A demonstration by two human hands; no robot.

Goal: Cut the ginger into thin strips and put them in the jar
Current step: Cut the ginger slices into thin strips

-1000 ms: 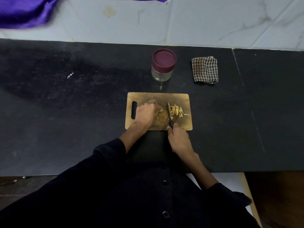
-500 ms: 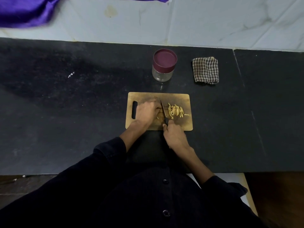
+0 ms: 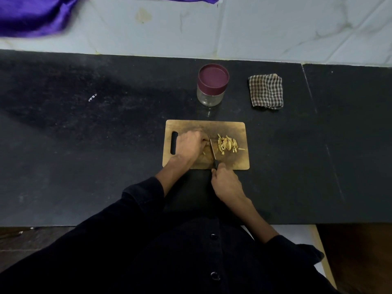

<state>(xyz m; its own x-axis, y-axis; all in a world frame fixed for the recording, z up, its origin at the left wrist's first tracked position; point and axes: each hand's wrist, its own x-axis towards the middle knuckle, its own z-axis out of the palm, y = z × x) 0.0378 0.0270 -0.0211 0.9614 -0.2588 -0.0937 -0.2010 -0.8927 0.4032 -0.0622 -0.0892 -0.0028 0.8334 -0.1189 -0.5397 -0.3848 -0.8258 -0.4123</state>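
You are mid-cut, by the look of it: your right hand is wrapped around the handle of the knife, whose blade lies across the middle of the cutting board, right against the fingertips of your left hand. That left hand is curled down over whatever ginger is left to cut (the piece itself is hidden beneath your fingers, so how much remains cannot be told). To the right of the blade sits a loose pile of ginger strips already cut, with a few stray bits near your left hand. The jar stands on the counter just beyond the board, its maroon lid on and its glass apparently empty. So the cutting looks well along but unfinished, and opening the jar and moving the strips into it remain to be done.
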